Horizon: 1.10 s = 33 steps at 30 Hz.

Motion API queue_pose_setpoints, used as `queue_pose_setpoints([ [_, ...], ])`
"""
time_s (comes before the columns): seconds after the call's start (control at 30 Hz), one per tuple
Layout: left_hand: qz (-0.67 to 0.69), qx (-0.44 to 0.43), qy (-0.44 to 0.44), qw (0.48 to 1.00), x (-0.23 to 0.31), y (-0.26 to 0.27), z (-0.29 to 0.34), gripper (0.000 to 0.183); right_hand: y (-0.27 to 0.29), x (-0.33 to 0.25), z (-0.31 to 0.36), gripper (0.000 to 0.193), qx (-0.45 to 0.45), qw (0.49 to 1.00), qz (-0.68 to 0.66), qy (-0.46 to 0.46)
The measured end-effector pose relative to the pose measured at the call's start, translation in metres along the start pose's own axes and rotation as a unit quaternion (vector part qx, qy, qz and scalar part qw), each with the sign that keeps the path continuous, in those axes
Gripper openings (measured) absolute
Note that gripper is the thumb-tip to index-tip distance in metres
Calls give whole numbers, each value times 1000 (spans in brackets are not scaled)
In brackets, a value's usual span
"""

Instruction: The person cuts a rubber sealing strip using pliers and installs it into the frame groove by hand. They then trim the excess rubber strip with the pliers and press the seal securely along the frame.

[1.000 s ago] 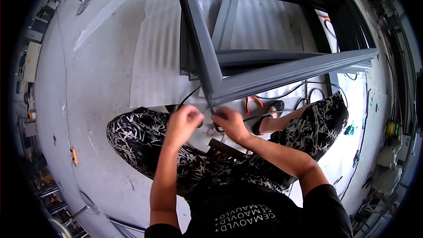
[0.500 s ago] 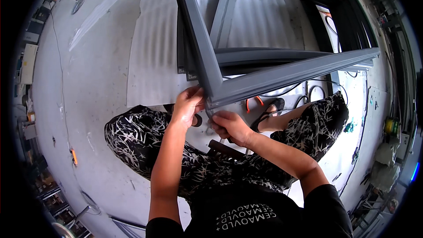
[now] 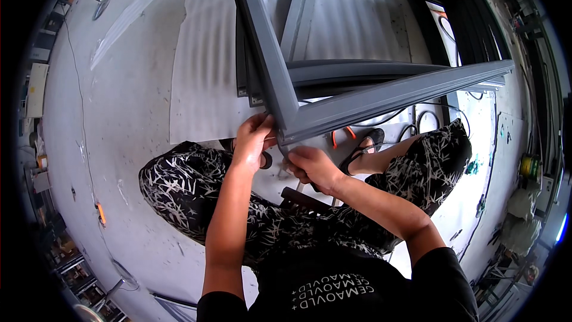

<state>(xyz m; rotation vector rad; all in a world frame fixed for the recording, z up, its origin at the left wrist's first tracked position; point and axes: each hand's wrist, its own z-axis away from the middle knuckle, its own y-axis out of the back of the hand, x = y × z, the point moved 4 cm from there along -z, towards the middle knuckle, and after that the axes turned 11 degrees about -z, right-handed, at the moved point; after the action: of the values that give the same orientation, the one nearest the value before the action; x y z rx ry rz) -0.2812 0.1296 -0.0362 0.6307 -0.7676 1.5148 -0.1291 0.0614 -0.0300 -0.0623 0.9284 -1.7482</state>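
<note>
A grey metal window frame (image 3: 369, 100) stands tilted in front of me, its near corner pointing at my hands. My left hand (image 3: 253, 142) is closed at the left edge of that corner, thumb and fingers pressed on the frame's side. Just below and to the right of the corner, my right hand (image 3: 314, 168) is closed in a pinch. A thin dark strip (image 3: 282, 148) seems to run from the corner down to its fingertips. The fingers hide most of the strip.
More dark frames (image 3: 357, 71) are stacked behind and under the near one. White foam sheeting (image 3: 202, 65) lies on the floor. Between my feet are orange-handled pliers (image 3: 334, 139) and a black cable (image 3: 428, 113). An orange-handled tool (image 3: 100, 214) lies far left.
The frame sits slightly higher and farther left in view. My right hand has turned a little at the corner; the left keeps its hold.
</note>
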Motion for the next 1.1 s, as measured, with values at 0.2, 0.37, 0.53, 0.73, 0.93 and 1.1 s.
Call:
queue_pose_setpoints([
  [0.2,-72,-22,-18,997,-6,3,2,31,0,-1,-4,19,3,1000,12,0],
  [0.37,-86,-9,28,996,7,-7,20,22,6,0,-7,17,3,1000,18,-4],
  [0.53,-129,4,-14,991,-3,-5,23,20,1,-2,-5,22,42,991,103,75],
  [0.73,-149,-33,-34,988,-3,-4,29,27,-2,-16,4,18,63,910,292,289],
  [0.93,-129,-23,-10,991,-1,-5,31,23,-14,-40,19,22,110,707,506,481],
  [1.1,-87,-62,2,994,-4,-2,36,23,-10,-40,16,31,137,577,582,556],
])
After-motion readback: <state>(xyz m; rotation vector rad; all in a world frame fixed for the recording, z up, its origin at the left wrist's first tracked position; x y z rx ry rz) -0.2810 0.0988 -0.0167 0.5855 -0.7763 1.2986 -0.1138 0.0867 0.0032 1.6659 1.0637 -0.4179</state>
